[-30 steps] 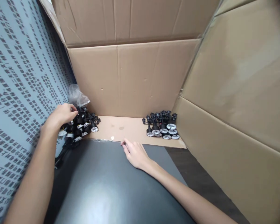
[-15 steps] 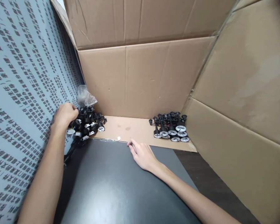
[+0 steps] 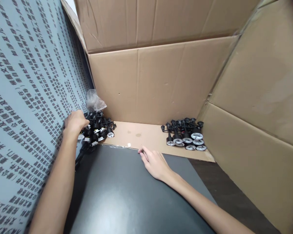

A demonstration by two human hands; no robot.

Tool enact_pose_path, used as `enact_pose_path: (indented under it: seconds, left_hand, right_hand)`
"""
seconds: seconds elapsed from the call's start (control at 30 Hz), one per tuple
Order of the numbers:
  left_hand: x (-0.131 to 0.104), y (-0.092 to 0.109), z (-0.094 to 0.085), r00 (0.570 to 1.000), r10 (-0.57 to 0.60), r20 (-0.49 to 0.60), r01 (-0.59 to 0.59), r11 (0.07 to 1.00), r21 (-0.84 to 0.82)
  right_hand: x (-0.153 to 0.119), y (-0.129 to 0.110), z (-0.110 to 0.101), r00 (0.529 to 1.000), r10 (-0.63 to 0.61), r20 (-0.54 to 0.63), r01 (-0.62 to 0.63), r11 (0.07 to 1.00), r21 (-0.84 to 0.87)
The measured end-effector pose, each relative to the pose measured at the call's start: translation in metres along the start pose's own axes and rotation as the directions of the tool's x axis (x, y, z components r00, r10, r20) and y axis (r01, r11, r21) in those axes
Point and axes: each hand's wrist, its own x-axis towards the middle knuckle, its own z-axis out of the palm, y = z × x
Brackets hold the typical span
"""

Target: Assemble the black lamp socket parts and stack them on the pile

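At the left side of a heap of black parts with white labels, my left hand has its fingers curled down, and what they hold is hidden. My right hand rests at the far edge of the dark grey mat, fingers loosely bent and apart, holding nothing. Right of it, a stacked group of black lamp-like pieces with round silver-white ends lies on the flat cardboard strip.
A clear plastic bag sits behind the left heap. Tall cardboard panels stand at the back and right. A light blue printed sheet walls the left side. A small white scrap lies on the strip.
The whole view has shifted, so everything appears slightly further right. Both hands keep nearly the same places beside the heap and on the mat.
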Motion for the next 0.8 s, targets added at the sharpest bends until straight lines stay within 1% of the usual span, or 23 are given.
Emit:
enact_pose_path:
  seconds: [0.1, 0.17, 0.27, 0.4, 0.6, 0.7, 0.8]
  left_hand:
    - [-0.003, 0.007, 0.002, 0.997, -0.047, 0.065, 0.036, 0.988, 0.152]
    - [-0.004, 0.009, 0.002, 0.997, -0.051, 0.057, 0.041, 0.985, 0.165]
    - [-0.004, 0.009, 0.003, 0.998, -0.050, 0.034, 0.044, 0.987, 0.153]
    - [-0.005, 0.008, 0.001, 0.998, -0.051, 0.033, 0.046, 0.990, 0.131]
    - [-0.010, 0.007, -0.004, 1.000, -0.006, 0.006, 0.005, 0.996, 0.084]
    - [-0.015, 0.009, -0.010, 1.000, 0.014, -0.024, -0.013, 0.998, 0.066]
    - [-0.021, 0.011, -0.022, 0.999, 0.012, -0.045, -0.010, 0.999, 0.031]
  right_hand:
    - [0.000, 0.000, -0.001, 1.000, 0.003, 0.000, -0.003, 1.000, -0.001]
    - [0.000, -0.001, -0.001, 1.000, 0.004, 0.001, -0.004, 1.000, 0.005]
    - [0.000, -0.001, -0.002, 1.000, 0.007, 0.005, -0.007, 1.000, 0.010]
    - [0.000, -0.002, -0.002, 1.000, 0.015, 0.010, -0.015, 1.000, -0.005]
    - [0.000, 0.000, 0.000, 1.000, 0.003, 0.002, -0.003, 1.000, -0.011]
    - [0.001, 0.001, 0.000, 1.000, 0.003, 0.004, -0.003, 1.000, -0.003]
    - [0.001, 0.001, -0.001, 1.000, 0.005, 0.002, -0.005, 1.000, 0.000]
